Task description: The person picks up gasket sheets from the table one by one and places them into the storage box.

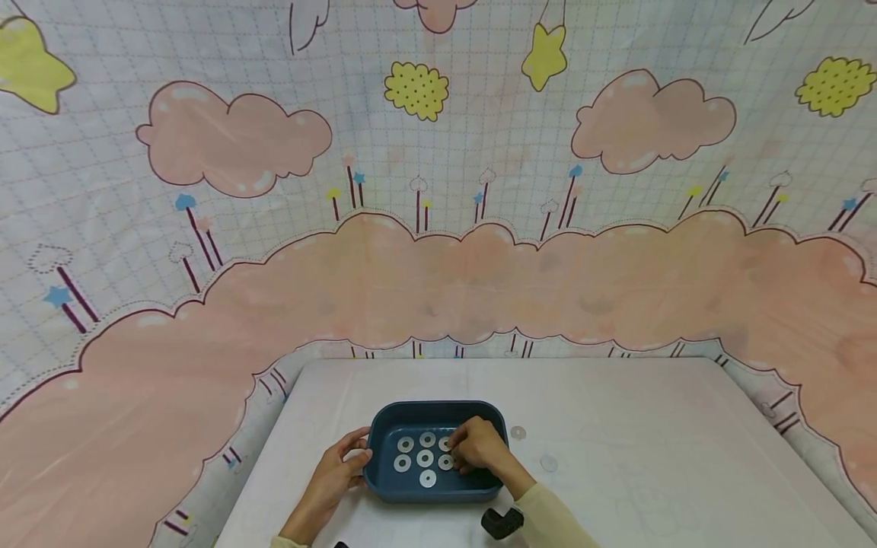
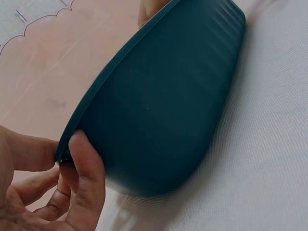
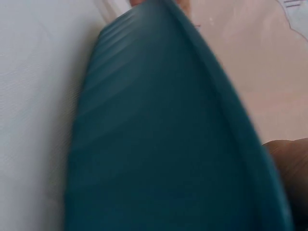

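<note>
A dark blue-green plastic tub (image 1: 432,495) stands on the white table. My left hand (image 1: 336,464) grips its left end; in the left wrist view the thumb and fingers pinch the tub's rim (image 2: 103,79). Several pale flat washers (image 1: 425,458) with centre holes lie spread on the tub's floor. My right hand (image 1: 477,444) reaches over the right side into the tub, its fingers bent downward at the rightmost washers and partly covering one of them (image 1: 444,443). Whether the fingertips pinch a washer is hidden. The right wrist view shows mostly the tub's outer wall (image 3: 154,120), blurred.
Two faint round shapes, a greyish one (image 1: 518,432) and a paler one (image 1: 548,462), show on the white tabletop (image 1: 651,426) right of the tub. A black device (image 1: 502,524) sits by the right wrist. A cloud-patterned cloth (image 1: 438,289) hangs behind the table.
</note>
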`<state>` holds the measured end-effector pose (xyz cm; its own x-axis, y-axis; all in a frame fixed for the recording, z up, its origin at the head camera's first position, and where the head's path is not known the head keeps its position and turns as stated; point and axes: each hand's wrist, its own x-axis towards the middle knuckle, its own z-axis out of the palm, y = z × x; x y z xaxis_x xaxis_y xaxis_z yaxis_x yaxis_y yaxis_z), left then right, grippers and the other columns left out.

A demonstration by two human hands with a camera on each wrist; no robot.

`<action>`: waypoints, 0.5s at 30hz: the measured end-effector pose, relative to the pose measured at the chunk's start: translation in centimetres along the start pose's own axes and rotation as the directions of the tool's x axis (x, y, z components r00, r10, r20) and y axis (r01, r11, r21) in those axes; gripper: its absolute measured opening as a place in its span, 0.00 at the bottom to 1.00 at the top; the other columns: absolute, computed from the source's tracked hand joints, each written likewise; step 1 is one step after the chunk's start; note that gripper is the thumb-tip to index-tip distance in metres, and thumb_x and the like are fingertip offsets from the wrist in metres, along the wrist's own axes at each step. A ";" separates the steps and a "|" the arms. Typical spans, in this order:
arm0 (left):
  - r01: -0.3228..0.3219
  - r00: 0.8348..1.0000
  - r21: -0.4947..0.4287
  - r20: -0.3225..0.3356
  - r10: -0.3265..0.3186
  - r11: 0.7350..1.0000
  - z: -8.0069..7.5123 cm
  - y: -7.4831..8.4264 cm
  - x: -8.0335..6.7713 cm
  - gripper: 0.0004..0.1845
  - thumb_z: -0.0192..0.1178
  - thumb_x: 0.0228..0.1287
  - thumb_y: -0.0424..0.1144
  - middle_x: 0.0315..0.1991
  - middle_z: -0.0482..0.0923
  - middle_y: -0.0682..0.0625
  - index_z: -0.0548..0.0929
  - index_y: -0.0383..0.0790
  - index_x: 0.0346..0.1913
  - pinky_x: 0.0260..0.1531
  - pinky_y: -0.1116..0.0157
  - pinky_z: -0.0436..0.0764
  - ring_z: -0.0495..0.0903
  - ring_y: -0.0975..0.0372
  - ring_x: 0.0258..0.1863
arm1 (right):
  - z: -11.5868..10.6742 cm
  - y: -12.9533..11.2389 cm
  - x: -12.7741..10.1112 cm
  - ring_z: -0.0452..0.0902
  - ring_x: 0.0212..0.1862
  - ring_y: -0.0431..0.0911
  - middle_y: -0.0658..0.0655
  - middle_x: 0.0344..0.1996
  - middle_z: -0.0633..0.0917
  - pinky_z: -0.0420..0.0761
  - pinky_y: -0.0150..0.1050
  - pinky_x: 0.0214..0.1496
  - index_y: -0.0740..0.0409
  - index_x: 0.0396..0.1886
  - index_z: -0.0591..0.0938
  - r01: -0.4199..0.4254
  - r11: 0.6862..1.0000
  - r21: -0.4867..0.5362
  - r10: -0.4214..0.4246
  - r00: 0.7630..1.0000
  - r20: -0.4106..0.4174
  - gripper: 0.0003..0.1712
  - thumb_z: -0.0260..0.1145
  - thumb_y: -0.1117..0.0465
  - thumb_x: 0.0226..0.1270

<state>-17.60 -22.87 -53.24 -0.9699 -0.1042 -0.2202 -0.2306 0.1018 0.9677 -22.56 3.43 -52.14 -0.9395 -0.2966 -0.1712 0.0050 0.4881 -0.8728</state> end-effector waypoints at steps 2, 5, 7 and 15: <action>0.000 1.000 -0.001 0.001 0.000 1.000 0.0 0.0 0.0 0.24 0.56 0.68 0.30 0.49 0.69 0.44 0.71 0.36 0.67 0.28 0.64 0.78 0.76 0.57 0.32 | -0.2 -0.2 -0.2 0.82 0.22 0.45 0.57 0.23 0.83 0.84 0.37 0.25 0.68 0.35 0.86 0.020 1.000 0.006 -0.020 1.000 -0.009 0.06 0.66 0.74 0.58; 0.004 1.000 -0.002 0.005 -0.003 1.000 0.1 0.0 0.0 0.24 0.56 0.68 0.30 0.49 0.68 0.43 0.71 0.36 0.67 0.28 0.64 0.78 0.76 0.57 0.33 | -0.7 -0.3 -0.4 0.82 0.23 0.45 0.57 0.25 0.84 0.84 0.37 0.25 0.68 0.37 0.85 0.050 0.999 0.021 -0.049 0.999 -0.021 0.07 0.66 0.72 0.59; 0.005 1.000 0.000 0.005 -0.005 1.000 0.1 0.0 0.0 0.24 0.55 0.69 0.31 0.49 0.68 0.43 0.71 0.36 0.67 0.28 0.63 0.78 0.76 0.57 0.33 | -1.1 -0.3 -0.7 0.83 0.23 0.44 0.57 0.27 0.84 0.84 0.37 0.26 0.68 0.39 0.85 0.071 0.997 0.040 -0.069 0.997 -0.028 0.08 0.66 0.71 0.60; 0.006 1.000 0.003 0.000 -0.006 1.000 0.1 0.1 -0.1 0.24 0.55 0.69 0.31 0.49 0.68 0.43 0.71 0.36 0.67 0.29 0.63 0.78 0.76 0.57 0.33 | -3.2 -0.6 -2.1 0.86 0.28 0.46 0.59 0.32 0.86 0.85 0.38 0.29 0.68 0.45 0.83 0.145 0.976 0.163 -0.140 0.989 -0.039 0.13 0.67 0.67 0.62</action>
<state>-17.56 -22.72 -53.09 -0.9685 -0.1049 -0.2258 -0.2365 0.1039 0.9661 -21.70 6.35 -49.80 -0.9435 -0.3302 -0.0296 -0.0752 0.3000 -0.9510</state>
